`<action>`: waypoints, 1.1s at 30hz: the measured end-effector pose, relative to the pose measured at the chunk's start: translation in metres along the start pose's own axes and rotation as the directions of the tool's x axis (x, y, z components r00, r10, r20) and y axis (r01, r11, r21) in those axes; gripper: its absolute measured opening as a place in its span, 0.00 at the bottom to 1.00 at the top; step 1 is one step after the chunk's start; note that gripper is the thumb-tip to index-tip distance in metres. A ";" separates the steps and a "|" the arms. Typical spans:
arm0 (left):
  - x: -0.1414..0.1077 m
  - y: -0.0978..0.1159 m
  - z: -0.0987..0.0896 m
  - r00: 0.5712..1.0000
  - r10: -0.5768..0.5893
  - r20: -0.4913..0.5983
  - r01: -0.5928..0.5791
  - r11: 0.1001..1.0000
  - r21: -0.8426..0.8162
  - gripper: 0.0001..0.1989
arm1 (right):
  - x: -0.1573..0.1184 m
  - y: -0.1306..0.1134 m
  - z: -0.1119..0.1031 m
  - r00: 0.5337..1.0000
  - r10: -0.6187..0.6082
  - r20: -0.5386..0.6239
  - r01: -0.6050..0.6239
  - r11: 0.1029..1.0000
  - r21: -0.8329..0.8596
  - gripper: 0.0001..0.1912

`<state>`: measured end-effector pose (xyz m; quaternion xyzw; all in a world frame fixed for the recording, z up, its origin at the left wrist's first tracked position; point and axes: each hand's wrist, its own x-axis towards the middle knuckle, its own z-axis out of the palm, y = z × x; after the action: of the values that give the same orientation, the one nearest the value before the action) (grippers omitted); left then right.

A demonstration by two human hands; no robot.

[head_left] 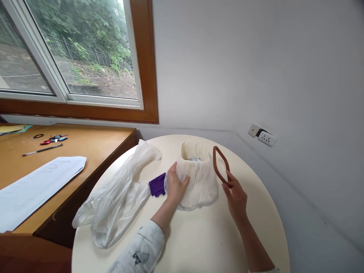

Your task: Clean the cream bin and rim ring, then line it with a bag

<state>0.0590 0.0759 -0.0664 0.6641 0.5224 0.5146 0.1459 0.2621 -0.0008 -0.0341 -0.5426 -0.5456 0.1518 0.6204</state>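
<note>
A soft off-white fabric container [199, 185] stands on the round table, its top opening a rounded rectangle. Something pale with dark marks shows inside, too small to make out. My left hand [176, 185] rests against the container's left side, thumb and fingers spread over the fabric. To the right of the container, my right hand [235, 194] pinches a brown rounded frame [215, 163] by its lower end, holding it tilted above the table. A piece of purple cloth [157, 185] lies just left of the container, beside a crumpled translucent plastic bag [113, 201].
The round cream table [199, 242] stands close to the white wall. At left, a wooden desk [93, 136] bears papers [42, 185], a pen [42, 150] and keys [55, 139]. A power socket [267, 138] is on the wall, and a window [85, 53] is at upper left.
</note>
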 end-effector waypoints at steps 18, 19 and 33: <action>0.010 -0.010 -0.011 1.000 -0.018 0.008 0.018 1.000 0.018 0.08 | -0.044 0.023 -0.061 0.988 0.046 0.150 0.030 0.885 -0.464 0.10; 0.009 -0.010 -0.012 1.000 -0.016 0.012 0.016 1.000 0.018 0.07 | -0.048 0.026 -0.068 0.982 0.077 0.174 0.019 0.870 -0.492 0.11; 0.004 -0.007 -0.017 0.999 -0.003 0.039 0.003 1.000 -0.004 0.06 | -0.052 0.029 -0.124 0.881 0.266 0.391 0.013 0.813 -0.582 0.05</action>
<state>0.0402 0.0762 -0.0625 0.6729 0.5195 0.5023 0.1583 0.3599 -0.0938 -0.0617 -0.6876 -0.6566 0.1471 0.2727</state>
